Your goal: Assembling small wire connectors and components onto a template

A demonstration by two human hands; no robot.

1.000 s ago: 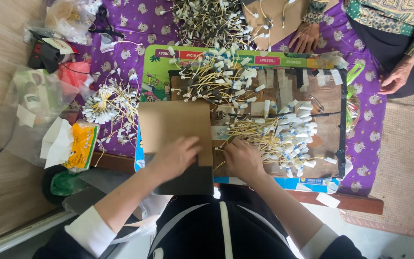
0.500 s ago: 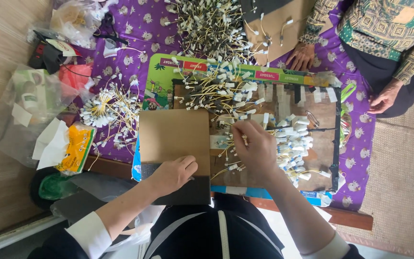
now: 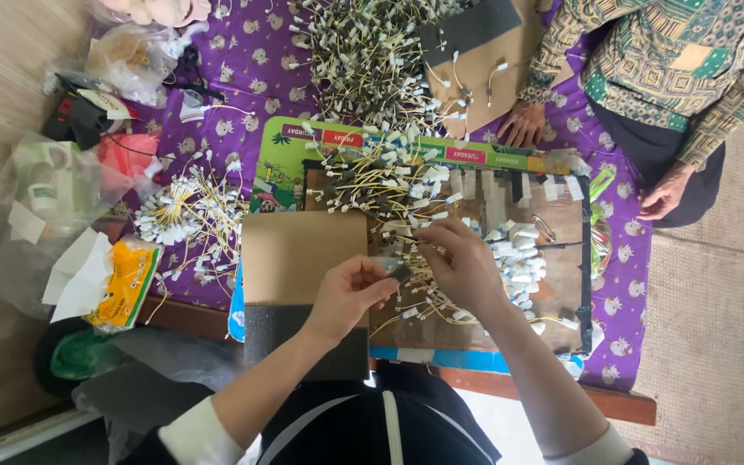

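Note:
My left hand (image 3: 350,294) rests at the right edge of a brown cardboard sheet (image 3: 299,254) with a dark foam strip (image 3: 286,331) along its near end, and pinches a small dark piece at its fingertips. My right hand (image 3: 462,265) reaches over a pile of thin yellow wires with white tags (image 3: 441,215) and pinches one of the wires, fingertips close to those of my left hand. The pile lies on a wooden board (image 3: 553,301) set on a colourful printed board (image 3: 282,159).
Across the table a person in a patterned shirt has a hand (image 3: 523,125) beside another cardboard sheet and a second hand (image 3: 665,194) at the right. A larger wire heap (image 3: 372,52) lies on the purple cloth. Bundled tagged wires (image 3: 187,211), plastic bags (image 3: 53,194) and a yellow packet (image 3: 122,280) sit left.
My left hand has lifted off the cardboard sheet and moved right. My right hand has moved up into the wire pile and picked out a wire. The two hands have come together.

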